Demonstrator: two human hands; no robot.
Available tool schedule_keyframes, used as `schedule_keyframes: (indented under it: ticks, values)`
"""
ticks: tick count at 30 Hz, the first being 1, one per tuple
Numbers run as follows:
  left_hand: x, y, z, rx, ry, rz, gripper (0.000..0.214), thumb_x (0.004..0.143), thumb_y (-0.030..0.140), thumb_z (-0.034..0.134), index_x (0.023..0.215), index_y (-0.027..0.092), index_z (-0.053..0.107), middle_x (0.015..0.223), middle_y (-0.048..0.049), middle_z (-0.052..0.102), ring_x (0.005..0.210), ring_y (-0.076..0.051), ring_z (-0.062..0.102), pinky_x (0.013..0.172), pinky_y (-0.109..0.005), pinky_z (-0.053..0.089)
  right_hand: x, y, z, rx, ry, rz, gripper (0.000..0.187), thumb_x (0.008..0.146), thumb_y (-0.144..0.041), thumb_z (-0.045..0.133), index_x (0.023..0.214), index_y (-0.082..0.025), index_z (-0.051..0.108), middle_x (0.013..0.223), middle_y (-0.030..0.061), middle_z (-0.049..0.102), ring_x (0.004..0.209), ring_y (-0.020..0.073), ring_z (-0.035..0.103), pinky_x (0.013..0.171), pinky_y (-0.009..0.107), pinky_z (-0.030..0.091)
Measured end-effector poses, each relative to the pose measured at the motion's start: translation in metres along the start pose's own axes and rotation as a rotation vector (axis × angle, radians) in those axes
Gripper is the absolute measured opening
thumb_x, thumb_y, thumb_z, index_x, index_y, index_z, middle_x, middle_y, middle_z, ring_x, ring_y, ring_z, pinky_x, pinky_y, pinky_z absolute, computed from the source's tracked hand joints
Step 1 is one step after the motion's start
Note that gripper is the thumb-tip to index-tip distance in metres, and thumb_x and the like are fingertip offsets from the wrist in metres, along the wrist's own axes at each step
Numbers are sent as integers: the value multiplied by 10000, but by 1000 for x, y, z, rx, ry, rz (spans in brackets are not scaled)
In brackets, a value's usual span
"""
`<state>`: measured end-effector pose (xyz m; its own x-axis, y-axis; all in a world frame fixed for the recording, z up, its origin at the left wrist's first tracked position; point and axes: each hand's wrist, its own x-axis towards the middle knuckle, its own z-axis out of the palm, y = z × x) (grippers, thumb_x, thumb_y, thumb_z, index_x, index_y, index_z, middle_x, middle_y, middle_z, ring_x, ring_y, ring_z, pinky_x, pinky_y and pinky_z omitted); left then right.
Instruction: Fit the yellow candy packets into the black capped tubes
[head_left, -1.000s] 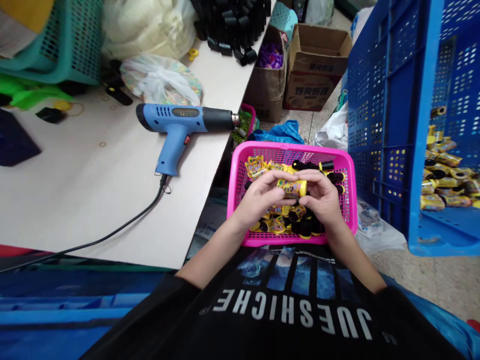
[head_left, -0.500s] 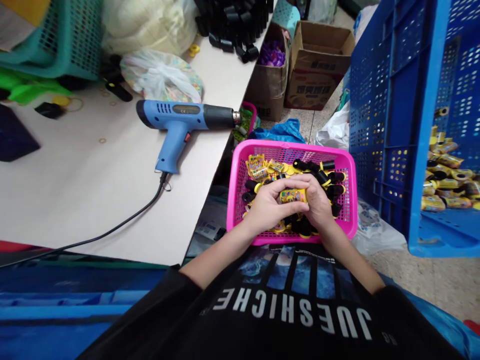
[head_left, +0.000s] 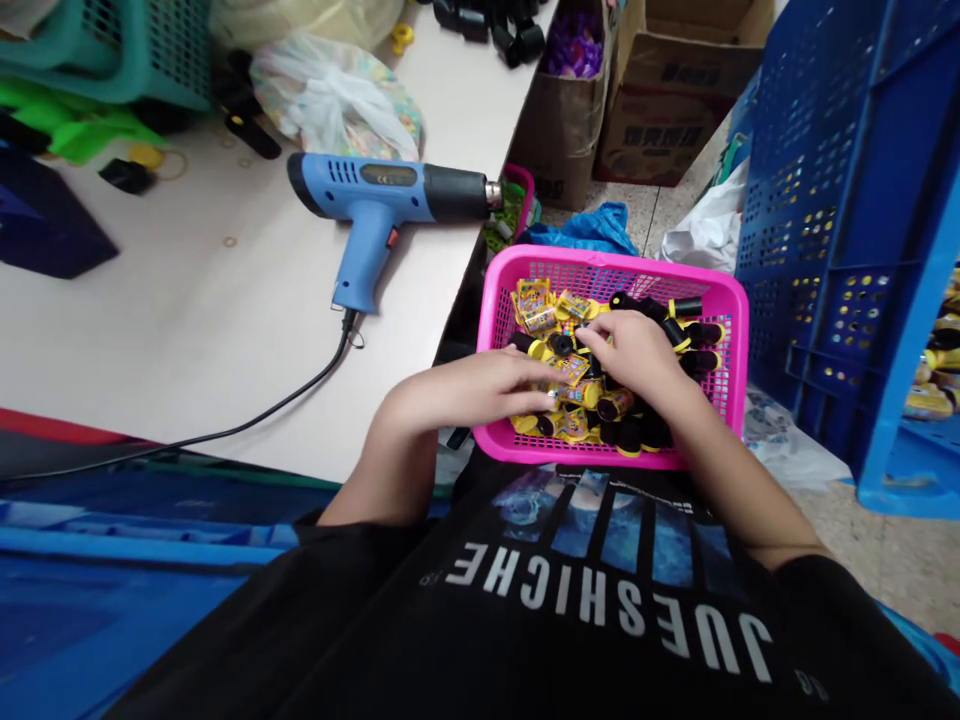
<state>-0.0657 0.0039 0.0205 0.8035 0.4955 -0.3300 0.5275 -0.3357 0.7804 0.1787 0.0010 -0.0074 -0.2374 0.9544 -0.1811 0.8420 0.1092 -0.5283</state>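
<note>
Since the pink basket (head_left: 493,302) held a jumble, light single-piece pinches probably suited it best. Across its left edge lay the left hand (head_left: 487,388), fingers loosely open; the right hand (head_left: 634,347) bent its fingers into the middle (around what, if anything, I couldn't tell). One yellow-labelled tube (head_left: 579,394) lay just beside the left hand; smaller black pieces (head_left: 702,362) crowded the right edge.

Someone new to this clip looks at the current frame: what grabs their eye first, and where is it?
Probably the bright pink basket in front of the person, full of yellow and black pieces, with the left hand and right hand over it. Next, the blue heat gun lying on the pale table at left, and the tall blue crate at right.
</note>
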Motion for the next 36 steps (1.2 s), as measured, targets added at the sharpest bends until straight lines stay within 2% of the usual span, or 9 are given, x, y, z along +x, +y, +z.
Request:
schedule_keyframes:
  ticks: [3, 7, 12, 15, 18, 23, 29, 32, 36]
  values:
    - [7, 0, 2, -35, 212, -53, 432, 1004, 411, 528, 1378, 244, 666, 1347, -66, 729, 1172, -235, 701, 1056, -340, 498, 14, -12, 18, -159, -104, -19, 373, 929, -520, 643, 1000, -170, 751, 1038, 174, 746, 1029, 344, 674, 906, 481, 505]
    - [7, -6, -2, -67, 429, -87, 385, 991, 395, 538, 1282, 223, 722, 1280, -62, 760, 1131, -237, 715, 1035, -356, 512, 20, -8, 24, -142, -146, -103, 299, 871, -339, 699, 1121, -176, 713, 1143, 162, 729, 1085, 328, 658, 955, 474, 506]
    - [7, -10, 0, -172, 642, -165, 326, 973, 412, 583, 1088, 185, 787, 1102, -74, 803, 996, -224, 728, 954, -343, 535, 7, 18, 11, 456, -79, 76, 273, 792, -278, 699, 1052, -198, 685, 862, 24, 711, 800, 204, 662, 841, 388, 542]
    - [19, -8, 10, -361, 696, -90, 403, 932, 471, 654, 1190, 176, 747, 1188, -103, 778, 1016, -226, 727, 926, -347, 557, -6, 26, 8, 900, -89, 85, 391, 766, -379, 786, 1105, -229, 659, 1021, 30, 748, 961, 212, 702, 910, 381, 546]
    - [29, -6, 16, -528, 671, 21, 521, 886, 462, 722, 1312, 167, 677, 1241, -124, 756, 982, -208, 738, 877, -328, 577, -13, 26, 6, 1065, -15, 53, 443, 736, -398, 847, 1105, -256, 645, 1139, 35, 747, 1107, 217, 689, 1003, 379, 526]
    - [30, -12, 4, -96, 835, -112, 235, 930, 325, 660, 1065, 179, 785, 1051, -77, 808, 924, -200, 731, 885, -331, 541, -17, 29, -13, 1198, 178, 106, 473, 743, -384, 729, 1188, -338, 574, 1133, 8, 684, 907, 198, 669, 852, 381, 566]
    - [76, -12, -2, 397, 473, 4, 252, 984, 215, 559, 1120, 163, 765, 1092, -117, 784, 1047, -231, 710, 951, -382, 528, -27, 28, -14, 1474, -20, 195, 345, 876, -541, 548, 1137, -319, 591, 949, 36, 622, 689, 180, 524, 659, 371, 502]
    - [96, -9, -10, 625, 419, -87, 253, 972, 142, 530, 1084, 96, 753, 1076, -171, 748, 1048, -268, 683, 863, -374, 536, -32, 28, -10, 1552, 52, 184, 369, 830, -639, 654, 1003, -323, 572, 901, 12, 579, 658, 165, 487, 626, 342, 485]
    - [83, -9, -23, 754, 573, -222, 243, 970, 104, 509, 1001, 100, 750, 973, -169, 728, 1016, -280, 648, 807, -376, 507, -37, 30, -15, 1499, 73, 213, 519, 622, -587, 882, 866, -298, 526, 884, -2, 555, 709, 169, 557, 643, 325, 522]
